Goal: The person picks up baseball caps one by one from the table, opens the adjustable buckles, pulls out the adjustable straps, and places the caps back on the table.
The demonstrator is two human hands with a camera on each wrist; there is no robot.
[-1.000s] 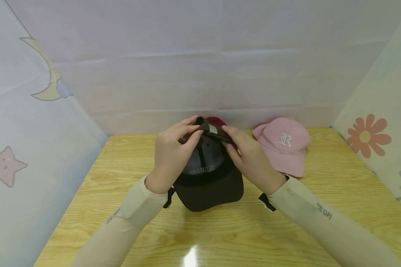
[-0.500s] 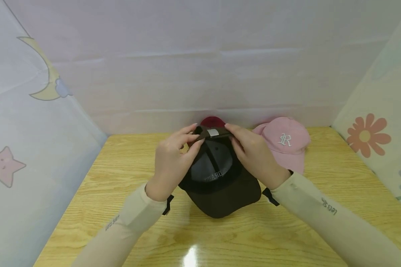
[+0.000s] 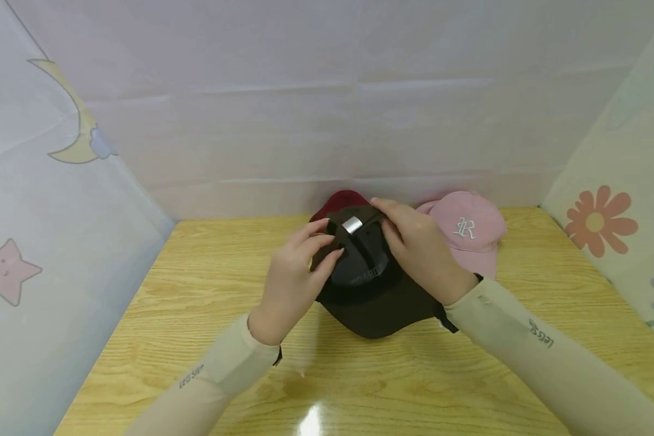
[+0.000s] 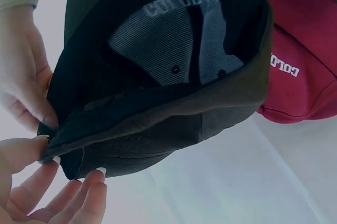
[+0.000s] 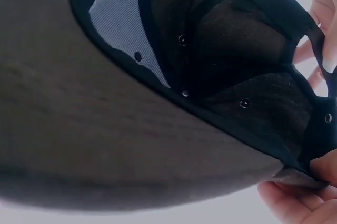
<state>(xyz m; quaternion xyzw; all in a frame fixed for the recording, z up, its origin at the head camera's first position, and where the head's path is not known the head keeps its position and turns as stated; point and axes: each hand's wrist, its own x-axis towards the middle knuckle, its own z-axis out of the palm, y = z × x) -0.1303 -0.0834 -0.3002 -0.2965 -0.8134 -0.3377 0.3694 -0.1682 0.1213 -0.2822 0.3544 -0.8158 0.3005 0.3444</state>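
A dark brown baseball cap (image 3: 381,312) is held with its hollow inside toward me and its brim pointing down and toward me. My left hand (image 3: 296,272) pinches the left end of its back strap, thumb and fingers on either side of the edge. At the right end, my right hand (image 3: 422,254) grips the cap's back edge between thumb and fingers. A silver buckle (image 3: 352,224) shows on the strap between both hands. In the left wrist view, stitched lettering (image 4: 181,3) shows inside the crown.
A dark red cap (image 3: 342,201) sits behind the brown one, partly hidden. To the right a pink cap (image 3: 469,223) with a white letter rests on the wooden table (image 3: 207,272). Printed cloth walls (image 3: 240,121) enclose the back and sides.
The brown cap has shifted right and turned, uncovering more of the red cap. My left hand has moved right and slightly down along the strap; my right hand has moved slightly right.
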